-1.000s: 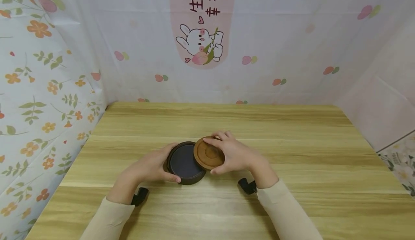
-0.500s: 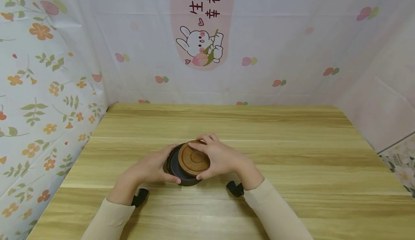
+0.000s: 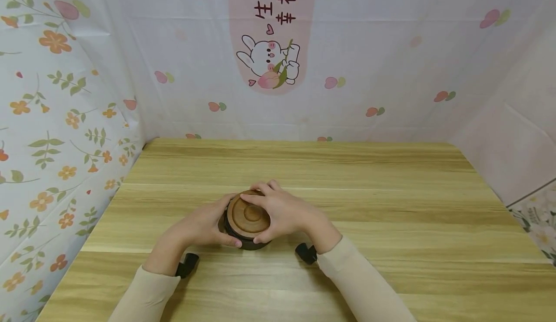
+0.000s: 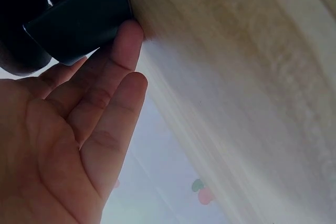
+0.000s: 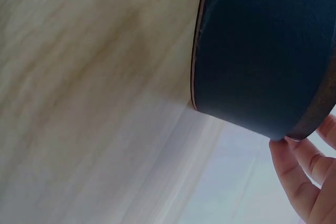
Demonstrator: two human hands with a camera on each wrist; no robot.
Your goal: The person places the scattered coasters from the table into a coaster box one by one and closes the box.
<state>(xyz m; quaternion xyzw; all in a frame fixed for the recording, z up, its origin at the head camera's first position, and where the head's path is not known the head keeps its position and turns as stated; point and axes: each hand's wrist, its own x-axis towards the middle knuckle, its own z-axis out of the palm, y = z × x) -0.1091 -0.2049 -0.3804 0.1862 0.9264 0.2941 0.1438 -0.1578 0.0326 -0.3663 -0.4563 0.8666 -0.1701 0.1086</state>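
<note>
A low, round black container [image 3: 254,245] stands on the table, a round brown lid [image 3: 251,213] with raised rings on top of it. The left hand [image 3: 201,225] holds the container's left side, thumb at the front. From the right, the right hand [image 3: 286,213] grips the lid by its edge. In the right wrist view, the container's dark wall [image 5: 257,51] fills the upper right, and fingers [image 5: 296,182] touch near the brown rim. The left wrist view has the left hand's fingers [image 4: 121,114] near the dark container [image 4: 84,19]. Whether the lid is fully seated cannot be seen.
The light wooden table [image 3: 369,191] reaches back to a white printed cloth [image 3: 382,61]. Another floral cloth [image 3: 65,133] hangs along the left side. Black wrist-worn pieces [image 3: 187,265] sit under both forearms.
The right hand has moved left with the lid, from beside the container's right edge to over its top. The left hand has stayed in place on the container.
</note>
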